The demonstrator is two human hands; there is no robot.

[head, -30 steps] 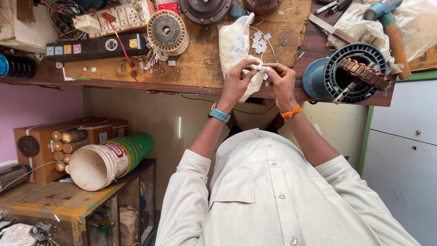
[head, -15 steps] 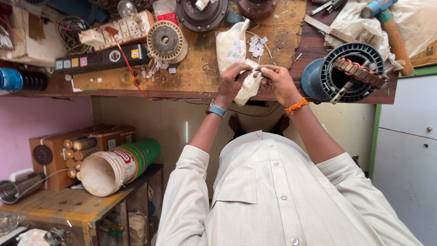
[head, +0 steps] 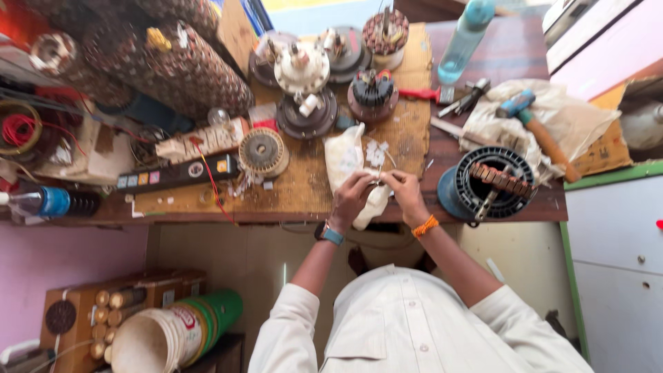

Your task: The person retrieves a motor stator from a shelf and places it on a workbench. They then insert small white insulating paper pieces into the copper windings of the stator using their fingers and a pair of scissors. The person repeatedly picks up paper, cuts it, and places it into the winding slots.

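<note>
Head view: compared with the frames half a second and a second earlier, the camera has tipped up and now takes in more of the far worktop [head: 290, 200]; the hands have kept their place at its near edge. Left hand [head: 351, 199] and right hand [head: 407, 195] meet fingertip to fingertip, both pinched on a small pale piece [head: 378, 181], too small to identify, held just above a white plastic bag [head: 349, 166] that lies on the worktop and droops over its edge. Same grip as before, so the fine work on that piece reads as ongoing, not finished. Small white scraps [head: 376, 153] lie just beyond the fingers. To the right, near: a black round winding frame [head: 492, 183] on a blue base; farther right, a hammer [head: 535, 131] on cloth. To the left: a ribbed rotor disc [head: 262, 152]. Far: stacked motor parts [head: 304, 90] and a blue bottle [head: 466, 38]. Nothing lies between the hands and the bag.
</note>
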